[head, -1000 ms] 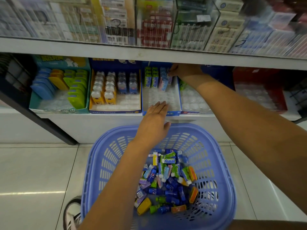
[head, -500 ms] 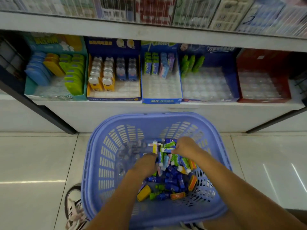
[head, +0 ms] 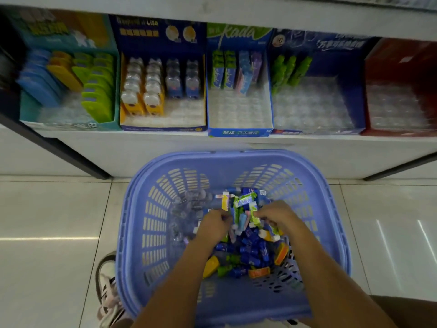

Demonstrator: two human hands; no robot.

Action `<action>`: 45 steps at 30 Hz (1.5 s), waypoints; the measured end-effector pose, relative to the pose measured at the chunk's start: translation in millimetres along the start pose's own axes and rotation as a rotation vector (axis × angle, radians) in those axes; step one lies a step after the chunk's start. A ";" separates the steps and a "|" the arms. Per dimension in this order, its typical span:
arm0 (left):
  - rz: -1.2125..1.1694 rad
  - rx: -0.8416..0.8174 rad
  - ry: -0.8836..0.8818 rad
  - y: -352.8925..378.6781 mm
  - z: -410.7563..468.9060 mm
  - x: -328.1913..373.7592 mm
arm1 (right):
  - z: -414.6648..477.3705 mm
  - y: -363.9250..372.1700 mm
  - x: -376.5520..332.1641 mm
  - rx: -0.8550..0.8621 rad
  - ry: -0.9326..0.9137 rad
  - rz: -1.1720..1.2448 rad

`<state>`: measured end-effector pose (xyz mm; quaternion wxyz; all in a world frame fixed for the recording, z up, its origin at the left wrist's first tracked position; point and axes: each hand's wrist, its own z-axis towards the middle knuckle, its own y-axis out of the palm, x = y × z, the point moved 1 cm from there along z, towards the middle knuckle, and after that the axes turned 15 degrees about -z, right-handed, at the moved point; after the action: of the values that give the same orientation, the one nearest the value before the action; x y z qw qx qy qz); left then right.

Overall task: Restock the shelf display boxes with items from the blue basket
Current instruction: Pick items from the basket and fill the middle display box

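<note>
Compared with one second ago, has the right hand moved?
Yes. The right hand left the middle display box and came down into the blue basket, where it is now among the items.

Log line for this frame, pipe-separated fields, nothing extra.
stage: picking from blue basket | left hand: in item pile, grasp unclear | right hand: in item pile, grasp unclear | display boxes: partly filled

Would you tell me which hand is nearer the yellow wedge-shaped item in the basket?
Left. The left hand lies just beyond the yellow item; the right hand is farther right.
</note>
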<state>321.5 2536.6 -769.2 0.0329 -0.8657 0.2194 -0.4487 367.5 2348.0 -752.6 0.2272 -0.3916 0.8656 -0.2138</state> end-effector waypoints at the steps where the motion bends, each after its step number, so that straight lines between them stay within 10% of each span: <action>1: -0.134 0.001 -0.007 1.2 0.7 6.8 | -7.4 -2.0 -3.9 -0.046 -0.077 0.079; 6: -0.494 0.161 0.050 1.9 0.2 26.0 | -15.9 3.8 -32.9 -0.040 -0.406 -0.001; 9: -0.592 0.331 -0.064 -8.5 -2.6 23.1 | 4.4 6.4 -40.2 0.283 -0.429 -0.372; 17: -0.791 0.307 -0.150 -28.8 -17.9 31.1 | 33.4 21.5 -23.3 0.332 -0.489 -0.986; 22: -0.839 0.290 -0.168 -40.9 -18.5 46.2 | 27.1 19.2 -12.2 0.252 -0.362 -0.839; 29: -0.730 0.187 -0.045 -59.3 -38.1 70.1 | -50.0 -21.2 -31.8 -0.025 -0.499 0.172; 34: -0.703 0.159 0.170 -76.5 -61.1 102.9 | -123.7 -76.0 -70.9 0.194 -0.759 0.498; 40: -0.985 0.227 0.336 -97.8 -84.0 142.6 | -143.3 -132.7 -155.2 0.708 -0.912 0.286; 45: -1.093 0.329 0.292 -109.5 -92.0 155.6 | -118.1 -150.6 -217.2 0.806 -0.917 -0.050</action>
<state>365.1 2584.5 -568.0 -0.0998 -0.7658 -0.3290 -0.5435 516.8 2448.4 -526.0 0.7020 -0.3472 0.5210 -0.3394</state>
